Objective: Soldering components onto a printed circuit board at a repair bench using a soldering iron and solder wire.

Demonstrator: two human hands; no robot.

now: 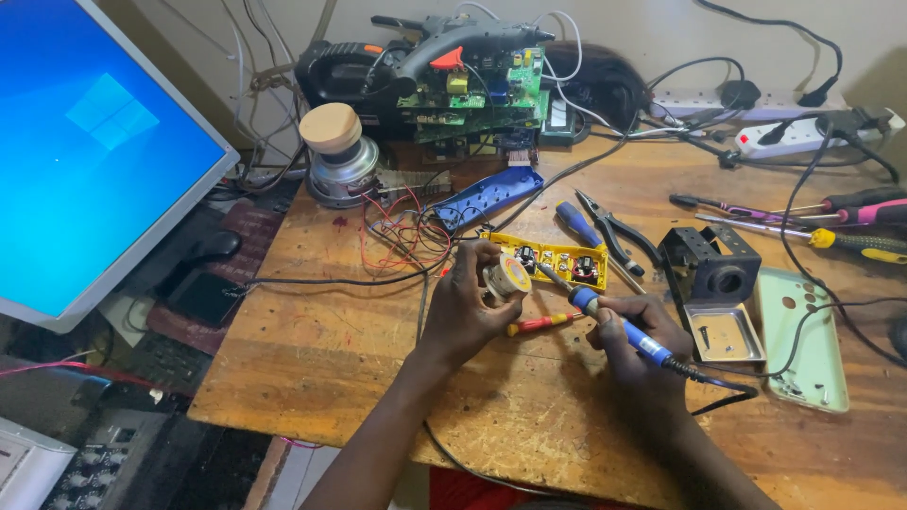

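Observation:
My left hand [465, 307] grips a small spool of solder wire [507, 279] over the wooden table [321, 359]. My right hand [635, 332] holds a blue-handled soldering iron [619, 326], its tip pointing up-left toward an open yellow case [562, 261] with small parts inside. A thin red and yellow screwdriver [545, 323] lies between my hands. The iron's black cable trails off to the right.
A lit monitor [90, 151] stands at left. Green circuit boards [472, 90], a glue gun and a speaker part [335, 156] crowd the back. Pliers [614, 231], a black iron stand [710, 269], a pale green phone cover [803, 335], screwdrivers and power strips lie to the right.

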